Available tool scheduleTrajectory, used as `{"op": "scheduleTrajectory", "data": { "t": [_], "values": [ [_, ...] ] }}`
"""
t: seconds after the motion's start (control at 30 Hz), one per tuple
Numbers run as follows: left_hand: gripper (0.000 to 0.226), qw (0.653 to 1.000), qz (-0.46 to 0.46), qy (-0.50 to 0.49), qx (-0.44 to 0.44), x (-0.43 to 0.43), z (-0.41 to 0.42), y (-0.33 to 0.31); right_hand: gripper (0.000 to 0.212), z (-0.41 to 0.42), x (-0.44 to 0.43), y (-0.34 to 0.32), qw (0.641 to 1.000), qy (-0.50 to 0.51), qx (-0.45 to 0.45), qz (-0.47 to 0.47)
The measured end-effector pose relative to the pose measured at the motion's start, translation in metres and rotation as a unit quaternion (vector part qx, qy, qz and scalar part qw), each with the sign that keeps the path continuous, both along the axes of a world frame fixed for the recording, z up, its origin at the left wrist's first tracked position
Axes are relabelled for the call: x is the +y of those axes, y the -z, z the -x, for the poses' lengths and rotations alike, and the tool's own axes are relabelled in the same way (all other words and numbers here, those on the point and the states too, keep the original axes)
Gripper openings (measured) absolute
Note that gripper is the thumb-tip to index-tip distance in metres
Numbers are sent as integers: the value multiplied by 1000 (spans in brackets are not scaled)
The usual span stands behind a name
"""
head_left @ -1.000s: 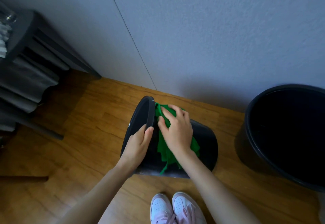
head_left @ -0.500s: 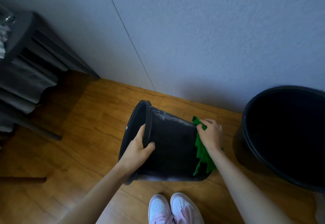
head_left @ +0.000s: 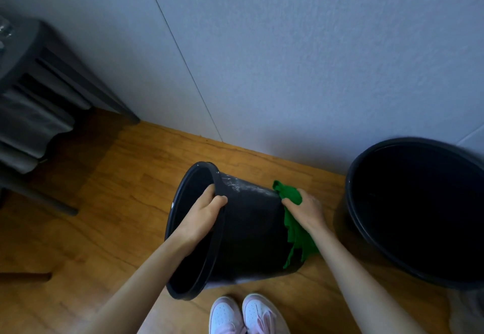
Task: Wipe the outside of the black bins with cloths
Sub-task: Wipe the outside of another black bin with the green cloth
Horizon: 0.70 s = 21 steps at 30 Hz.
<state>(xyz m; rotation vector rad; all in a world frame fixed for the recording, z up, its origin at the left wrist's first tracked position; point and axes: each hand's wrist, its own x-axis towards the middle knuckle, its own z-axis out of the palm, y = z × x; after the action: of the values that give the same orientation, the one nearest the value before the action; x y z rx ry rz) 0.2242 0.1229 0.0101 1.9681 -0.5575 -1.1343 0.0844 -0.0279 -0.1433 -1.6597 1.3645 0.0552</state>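
Observation:
A small black bin (head_left: 251, 231) lies tipped on its side above the wooden floor, its mouth facing left and toward me. My left hand (head_left: 201, 215) grips its rim, thumb outside and fingers inside. My right hand (head_left: 305, 209) presses a green cloth (head_left: 296, 226) against the bin's bottom end on the right; the cloth hangs down over that end. Pale wet streaks show on the bin's upper side. A larger black bin (head_left: 366, 231) stands upright at the right.
A grey wall (head_left: 288, 58) runs close behind the bins. A dark grey stool or side table (head_left: 52, 92) stands at the left by the wall. My white and pink shoes (head_left: 243, 312) are just below the tipped bin on the wooden floor (head_left: 110, 215).
My right hand slid the green cloth along the bin's side from near the rim to its bottom end, then stayed there. The bin's mouth has tilted more toward me.

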Motion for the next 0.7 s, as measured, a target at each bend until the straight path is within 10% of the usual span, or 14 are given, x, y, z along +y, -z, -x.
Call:
{"op": "scheduleTrajectory", "data": {
  "t": [0.33,0.53,0.7],
  "values": [
    [23,997,-14,-28,-66,0,-4,-1,67,10,5,-8,1000,19,-6,14],
    [23,997,-16,-39,-64,2,-6,0,29,19,-11,-28,988,84,-94,86],
    [23,997,-15,-33,-71,2,-6,0,17,12,-23,-49,937,232,-244,-93]
  ]
}}
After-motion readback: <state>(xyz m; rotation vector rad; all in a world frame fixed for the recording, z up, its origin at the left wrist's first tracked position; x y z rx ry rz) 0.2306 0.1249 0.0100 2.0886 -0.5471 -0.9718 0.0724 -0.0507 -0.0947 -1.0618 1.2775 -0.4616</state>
